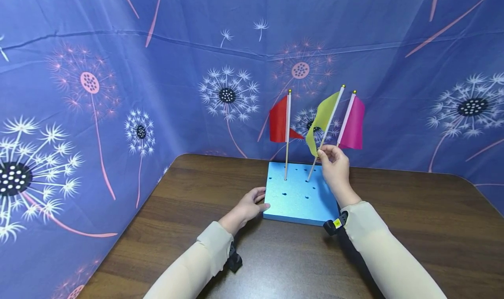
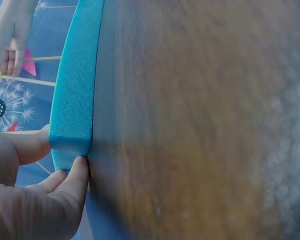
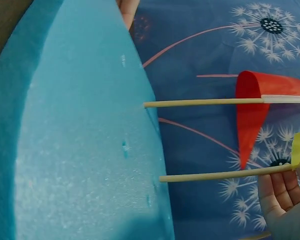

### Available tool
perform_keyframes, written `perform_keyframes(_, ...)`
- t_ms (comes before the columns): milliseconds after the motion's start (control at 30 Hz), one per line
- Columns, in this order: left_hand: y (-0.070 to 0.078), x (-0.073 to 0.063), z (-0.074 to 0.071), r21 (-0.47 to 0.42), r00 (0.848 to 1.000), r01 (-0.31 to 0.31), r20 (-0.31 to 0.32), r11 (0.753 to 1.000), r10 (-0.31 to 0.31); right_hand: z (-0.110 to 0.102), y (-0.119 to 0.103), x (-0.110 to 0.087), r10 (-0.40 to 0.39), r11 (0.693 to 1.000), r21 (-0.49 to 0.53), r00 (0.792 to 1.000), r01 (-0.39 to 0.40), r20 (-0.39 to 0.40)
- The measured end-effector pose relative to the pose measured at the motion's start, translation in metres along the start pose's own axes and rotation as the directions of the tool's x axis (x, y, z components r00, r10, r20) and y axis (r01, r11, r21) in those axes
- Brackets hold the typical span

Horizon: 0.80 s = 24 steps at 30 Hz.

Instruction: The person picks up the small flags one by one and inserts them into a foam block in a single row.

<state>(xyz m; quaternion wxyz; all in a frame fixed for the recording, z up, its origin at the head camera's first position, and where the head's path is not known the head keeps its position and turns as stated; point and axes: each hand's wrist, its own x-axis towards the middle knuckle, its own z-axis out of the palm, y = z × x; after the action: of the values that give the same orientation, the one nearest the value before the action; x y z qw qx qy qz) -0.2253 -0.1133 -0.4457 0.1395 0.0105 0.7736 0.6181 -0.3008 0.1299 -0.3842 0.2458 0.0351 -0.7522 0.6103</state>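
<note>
My right hand [image 1: 336,167] pinches the wooden stick of a yellow flag [image 1: 324,117] between thumb and fingers, just below the cloth. The stick leans right, its lower end at a hole in the blue foam block [image 1: 291,207]. In the right wrist view that stick end [image 3: 162,178] meets the block's surface. A red flag [image 1: 278,120] stands upright in the block, to the left. The pink flag [image 1: 351,123] is behind my right hand, its base hidden. My left hand [image 1: 246,208] grips the block's left edge near the front corner, thumb [image 2: 32,145] and fingertips against it.
Several small holes dot the block's top. It lies on a brown wooden table [image 1: 189,189], near the back edge. A blue cloth with dandelion prints [image 1: 177,71] hangs behind and along the left side. Black cameras are strapped at both wrists.
</note>
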Motion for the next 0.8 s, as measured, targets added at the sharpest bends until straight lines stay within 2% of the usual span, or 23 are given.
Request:
perform_keyframes(400, 0.0000, -0.0010, -0.0004, 0.013, 1.000, -0.012, 0.004, 1.000, 0.012, 0.0048, 0.0044, 0.0014, -0.012, 0.999, -0.038, 1.000, 0.012, -0.011)
perform_keyframes(600, 0.0003, -0.0022, -0.0002, 0.003, 1.000, 0.000, 0.001, 1.000, 0.000, 0.0084, 0.0051, 0.0002, -0.032, 0.999, -0.023, 0.999, 0.032, -0.017)
perform_keyframes(800, 0.0013, -0.0016, 0.0007, -0.010, 1.000, 0.000, 0.001, 1.000, 0.000, 0.0075, 0.0040, -0.0009, -0.017, 0.999, -0.027, 1.000, 0.017, -0.010)
